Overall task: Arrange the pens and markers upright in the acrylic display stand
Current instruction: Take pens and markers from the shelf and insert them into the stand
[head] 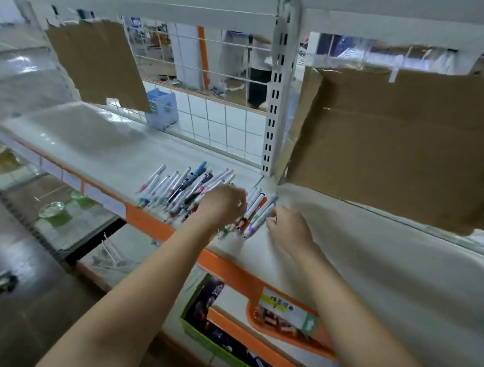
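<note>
Several pens and markers lie side by side in a slanted row on the white shelf, tips toward the orange front edge. My left hand is curled over the right part of the row and grips a few markers, whose ends stick out below the fingers. My right hand is just right of the row, its fingertips pinching the outermost white marker. The picture is blurred, and I cannot make out a clear stand around the pens.
A blue pen holder stands at the back against the wire grid. Cardboard sheets hang behind the shelf left and right. A white upright post divides the shelves. On the lower shelf sits a green box.
</note>
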Demonstrator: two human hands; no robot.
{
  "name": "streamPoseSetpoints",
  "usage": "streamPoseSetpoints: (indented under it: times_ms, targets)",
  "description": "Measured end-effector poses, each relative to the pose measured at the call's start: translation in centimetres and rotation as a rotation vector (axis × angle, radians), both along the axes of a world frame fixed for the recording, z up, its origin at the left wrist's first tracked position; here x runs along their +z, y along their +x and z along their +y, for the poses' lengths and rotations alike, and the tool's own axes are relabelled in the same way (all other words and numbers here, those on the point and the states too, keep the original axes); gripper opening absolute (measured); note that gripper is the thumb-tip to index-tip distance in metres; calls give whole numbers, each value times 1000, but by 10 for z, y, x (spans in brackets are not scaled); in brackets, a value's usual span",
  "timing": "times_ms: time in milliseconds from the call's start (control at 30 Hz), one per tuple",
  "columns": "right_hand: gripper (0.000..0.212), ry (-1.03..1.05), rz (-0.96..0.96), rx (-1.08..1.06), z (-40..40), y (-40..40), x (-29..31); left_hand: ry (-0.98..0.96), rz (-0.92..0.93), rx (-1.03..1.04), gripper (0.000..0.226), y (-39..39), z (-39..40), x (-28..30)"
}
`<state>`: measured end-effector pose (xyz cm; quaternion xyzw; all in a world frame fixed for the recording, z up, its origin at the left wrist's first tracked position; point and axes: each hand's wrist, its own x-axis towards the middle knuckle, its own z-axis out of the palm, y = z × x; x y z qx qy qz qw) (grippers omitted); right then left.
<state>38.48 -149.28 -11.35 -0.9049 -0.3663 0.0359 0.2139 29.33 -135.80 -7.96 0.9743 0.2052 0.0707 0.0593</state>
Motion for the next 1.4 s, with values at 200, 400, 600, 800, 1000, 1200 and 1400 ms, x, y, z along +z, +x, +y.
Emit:
streamPoseSetpoints:
  times_ms: [200,400,600,800,1000,1200,1400]
  targets:
    - [24,-111,38,-82,36,22,4,-102,134,-2,23,49,25,-6]
    - [28,-217,127,-151,53,35,8,-168,224,-17,39,70,43,-3]
    - [32,-272,147,-267,65,34,12,-283,290,-115,46,84,60,0]
    - [38,-173,169,-407,61,21,14,-476,245,-249,44,87,77,-5]
    - [10,256,301,-591,31,1,24,-846,80,-425,23,92,69,4]
    - [13,437,213,-766,-31,-21,47,-919,15,-650,11,95,-5,19]
    - [14,523,98,-939,-131,-57,66,-1145,40,-788,7,89,-104,27]
